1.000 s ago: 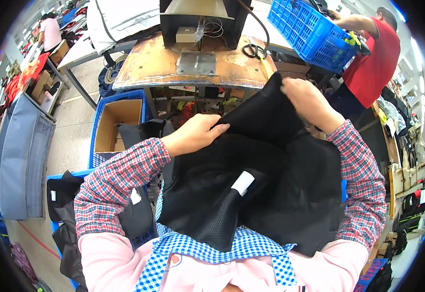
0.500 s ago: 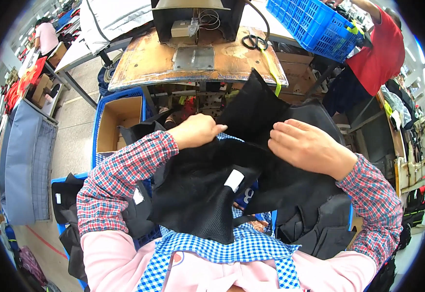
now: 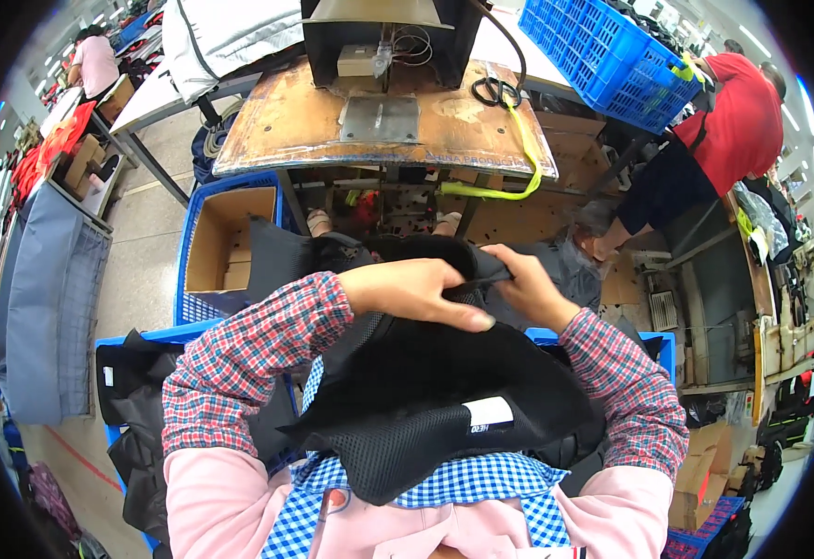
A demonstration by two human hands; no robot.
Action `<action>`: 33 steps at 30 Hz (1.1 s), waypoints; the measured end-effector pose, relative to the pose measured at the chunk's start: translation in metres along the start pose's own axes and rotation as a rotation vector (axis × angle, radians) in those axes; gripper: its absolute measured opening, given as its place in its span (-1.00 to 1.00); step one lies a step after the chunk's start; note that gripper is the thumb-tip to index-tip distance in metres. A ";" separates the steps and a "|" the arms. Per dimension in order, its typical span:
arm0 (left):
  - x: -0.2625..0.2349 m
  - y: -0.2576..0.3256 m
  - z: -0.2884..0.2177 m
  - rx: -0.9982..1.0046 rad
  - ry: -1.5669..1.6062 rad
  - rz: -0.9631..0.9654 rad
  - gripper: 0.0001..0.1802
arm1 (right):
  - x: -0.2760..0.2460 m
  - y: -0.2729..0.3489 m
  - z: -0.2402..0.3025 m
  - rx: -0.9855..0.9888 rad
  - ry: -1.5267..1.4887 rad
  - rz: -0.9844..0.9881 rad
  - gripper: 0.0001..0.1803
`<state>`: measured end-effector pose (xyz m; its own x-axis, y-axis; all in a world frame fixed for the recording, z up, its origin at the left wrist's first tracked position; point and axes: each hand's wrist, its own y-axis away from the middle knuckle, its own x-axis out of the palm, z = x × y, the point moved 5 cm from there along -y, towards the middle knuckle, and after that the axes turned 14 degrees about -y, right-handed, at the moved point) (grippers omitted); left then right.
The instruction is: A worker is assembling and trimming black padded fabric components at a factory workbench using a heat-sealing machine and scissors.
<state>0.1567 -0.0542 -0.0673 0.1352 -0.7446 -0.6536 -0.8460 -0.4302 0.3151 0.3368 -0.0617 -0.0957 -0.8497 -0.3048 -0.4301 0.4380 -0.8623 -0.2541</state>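
Observation:
A black fabric piece [image 3: 425, 363] with mesh panels and a white label [image 3: 490, 413] lies across my lap, over a blue checked apron. My left hand [image 3: 411, 293] bends over its far edge, thumb stretched out to the right and fingers partly hidden by the cloth. Close beside it, my right hand [image 3: 528, 287] pinches a folded black edge between thumb and fingers. The piece sags between my arms, its mesh end hanging toward me.
Ahead stands a wooden worktable [image 3: 267, 121] with a machine, black scissors [image 3: 496, 91] and a yellow-green strap [image 3: 526, 140]. Blue crates stand around me, one holding a cardboard box [image 3: 204, 242], another black pieces [image 3: 136, 391]. A person in red [image 3: 738, 121] bends at the right.
My right hand has moved left and now grips an edge near my left hand. The raised black flap has come down, uncovering the strap. The person in red has bent lower.

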 end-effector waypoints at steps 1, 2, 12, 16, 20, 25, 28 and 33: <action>0.001 0.007 0.006 -0.029 -0.015 -0.020 -0.27 | -0.007 -0.003 0.003 0.111 -0.001 0.030 -0.71; -0.001 0.012 0.017 -0.052 -0.080 -0.076 -0.28 | -0.015 -0.007 0.004 0.107 0.032 0.025 -0.76; -0.117 0.081 0.053 -0.132 -0.548 -0.271 -0.39 | -0.031 -0.096 0.072 -0.027 0.638 0.214 -0.44; -0.163 0.082 0.063 -0.268 -0.531 -0.176 -0.38 | -0.030 -0.130 0.080 -0.048 0.676 0.284 -0.45; -0.194 0.066 0.075 -0.453 -0.517 -0.215 -0.46 | -0.037 -0.162 0.065 -0.070 0.751 0.347 -0.41; -0.224 0.049 0.098 -0.484 -0.727 -0.298 -0.63 | -0.044 -0.204 0.058 -0.041 0.659 0.432 -0.42; -0.233 0.031 0.106 -0.575 -0.584 -0.170 -0.42 | -0.057 -0.219 0.033 -0.017 0.725 0.468 -0.52; -0.253 0.013 0.145 -0.296 -0.747 -0.095 -0.69 | -0.062 -0.245 0.025 0.019 0.847 0.522 -0.59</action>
<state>0.0367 0.2027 0.0029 -0.2690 -0.2056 -0.9410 -0.6620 -0.6701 0.3357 0.2748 0.1580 0.0145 -0.0583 -0.2645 -0.9626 0.6864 -0.7108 0.1537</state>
